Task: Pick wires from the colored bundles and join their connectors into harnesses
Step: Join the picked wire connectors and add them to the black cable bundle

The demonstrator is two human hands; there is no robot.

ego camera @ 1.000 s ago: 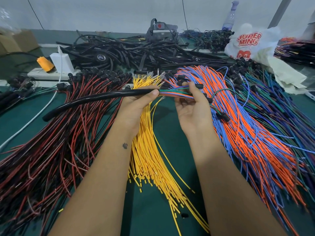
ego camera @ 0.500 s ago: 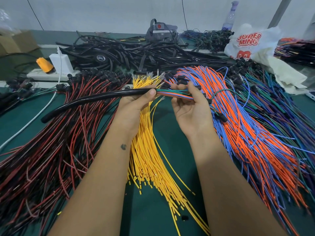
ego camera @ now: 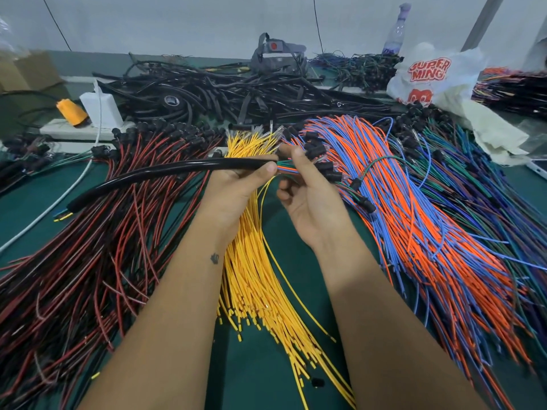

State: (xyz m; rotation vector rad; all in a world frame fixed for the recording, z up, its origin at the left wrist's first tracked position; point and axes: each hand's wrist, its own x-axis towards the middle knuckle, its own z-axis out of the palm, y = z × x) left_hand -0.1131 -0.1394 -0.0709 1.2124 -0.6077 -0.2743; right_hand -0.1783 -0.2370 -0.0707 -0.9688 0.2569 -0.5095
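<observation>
1. Left hand [ego camera: 236,187] is curled round the near end of the long black flexible sleeve tube [ego camera: 165,176], thumb pressed on top right at its mouth.
2. That tube runs roughly sideways across the view, its far end trailing off to the left over the red-and-black wire bundle [ego camera: 88,247], with a few wire tips poking out there.
3. Right hand [ego camera: 310,202] sits just beside the left, fingertips pinching the short run of mixed coloured wires [ego camera: 285,170] that comes out of the tube mouth.
4. So the key relation: the wires lie along the tube's long axis, between the two hands, and the right hand is the nearer one to the black plug connectors [ego camera: 328,173] trailing off to its right.
5. My read: the next move calls for a pull or feed along that axis, left hand steadying.
6. Yellow wire bundle [ego camera: 257,291] lies under both wrists; orange-and-blue wire bundle [ego camera: 414,217] fans out on the right.
7. Readable writing: the white plastic bag [ego camera: 429,78] at the back right says "SUPER MING" in red letters. Nothing else legible.
</observation>
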